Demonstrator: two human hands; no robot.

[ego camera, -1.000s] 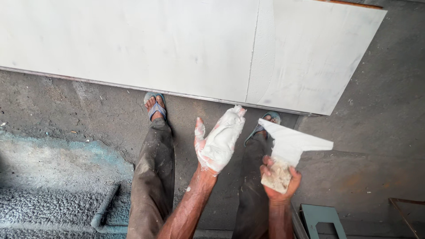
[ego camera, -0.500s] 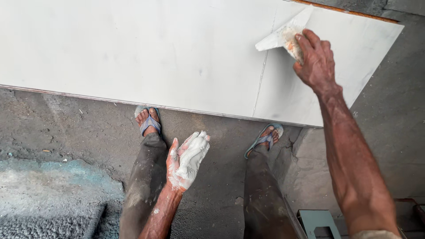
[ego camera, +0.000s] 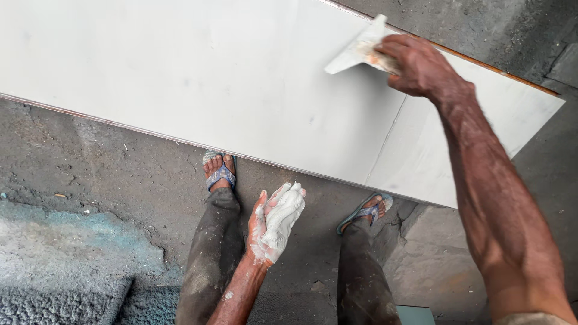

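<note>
Right hand closed on white flat putty scraper, pressed to large white board | left hand cupped open, holding soft white putty lump | scraper judged light, stiff; best gripped at handle.

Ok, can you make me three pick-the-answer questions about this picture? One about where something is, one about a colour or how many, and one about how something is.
1. Where is the scraper?
A. on the white board
B. on the floor
C. by the feet

2. How many sandalled feet show?
A. one
B. two
C. four

3. How is the left hand?
A. clenched in a fist
B. open, palm up, with white paste on it
C. flat on the board

Answers:
1 A, the right hand presses the blade to the board near its far edge.
2 B, one foot on each side of the left hand.
3 B, a lump of paste lies on its open palm.
</note>
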